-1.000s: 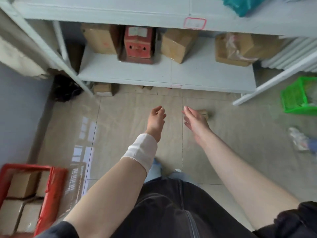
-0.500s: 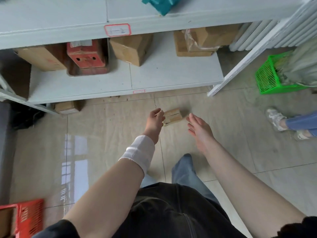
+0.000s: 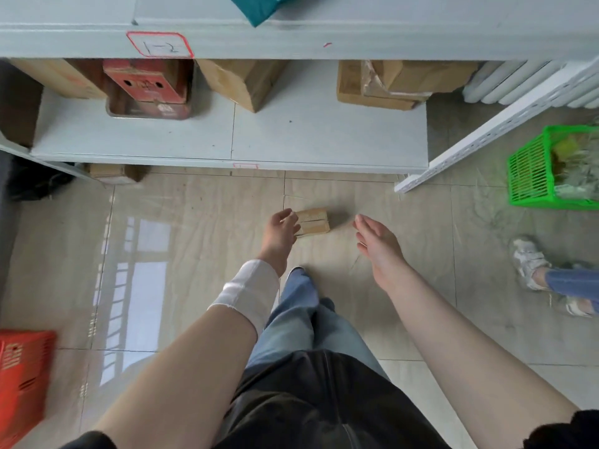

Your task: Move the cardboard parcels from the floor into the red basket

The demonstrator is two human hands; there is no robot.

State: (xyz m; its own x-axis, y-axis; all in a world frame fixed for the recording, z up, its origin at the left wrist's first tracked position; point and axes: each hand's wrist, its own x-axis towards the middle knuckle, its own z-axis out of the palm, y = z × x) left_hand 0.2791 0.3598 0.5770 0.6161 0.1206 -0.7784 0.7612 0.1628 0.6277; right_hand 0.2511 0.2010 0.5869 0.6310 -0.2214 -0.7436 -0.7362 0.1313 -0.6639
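Compared with a second ago, the shelves have been approached, and the cardboard parcel (image 3: 312,221), then mostly hidden behind the right hand (image 3: 377,244), is now seen whole between the two hands.

Seen from the head camera, the parcel is small, boxy and ribbed, and lies on the glossy beige tiled floor (image 3: 181,241) just before the white metal shelf (image 3: 291,137). The left hand (image 3: 280,233), its wrist wrapped in white cloth, is loosely curled with its fingertips at the parcel's left end; no grip is seen. The right hand is held flat, fingers straight, apart from the parcel's right side and holding nothing. The red basket (image 3: 22,377), made of slotted plastic, is cut off at the lower left edge, well apart from the parcel.
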